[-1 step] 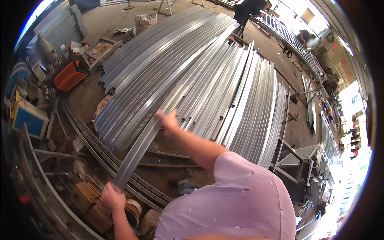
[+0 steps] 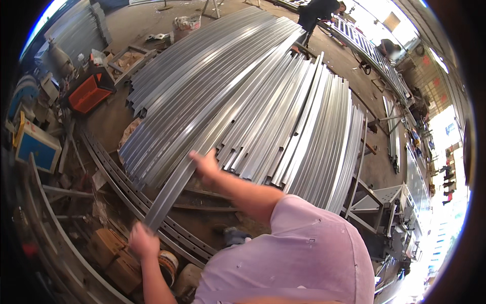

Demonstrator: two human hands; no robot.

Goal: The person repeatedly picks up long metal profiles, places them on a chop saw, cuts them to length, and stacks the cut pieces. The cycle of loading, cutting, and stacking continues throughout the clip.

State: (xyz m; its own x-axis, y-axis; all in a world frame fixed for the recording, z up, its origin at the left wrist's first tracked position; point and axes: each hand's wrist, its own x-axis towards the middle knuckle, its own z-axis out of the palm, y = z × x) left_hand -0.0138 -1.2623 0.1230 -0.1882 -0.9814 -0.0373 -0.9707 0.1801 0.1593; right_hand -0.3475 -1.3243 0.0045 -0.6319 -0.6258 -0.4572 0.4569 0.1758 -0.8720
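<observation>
My left hand (image 2: 144,241) is closed around the near end of a long grey metal channel (image 2: 172,197). Farther up that channel, my right hand (image 2: 206,165) grips it, one finger or thumb laid across the top; its other fingers are partly hidden. The channel slants away from me over a large spread of similar metal profiles. A wide bundle of ribbed silvery lengths (image 2: 202,86) lies to its left. More loose profiles (image 2: 273,116) lie side by side on its right, their near ends uneven.
Curved perforated rails (image 2: 121,190) run below the channel. Cardboard boxes (image 2: 109,248) and a round tub (image 2: 168,266) stand by my left forearm. An orange-and-black case (image 2: 90,93) sits at left. A person in dark clothes (image 2: 315,14) works beside a ladder-like frame (image 2: 354,38) at the back.
My right hand has shifted slightly toward me and to the left. The left hand is a little higher in the picture, still on the channel's end.
</observation>
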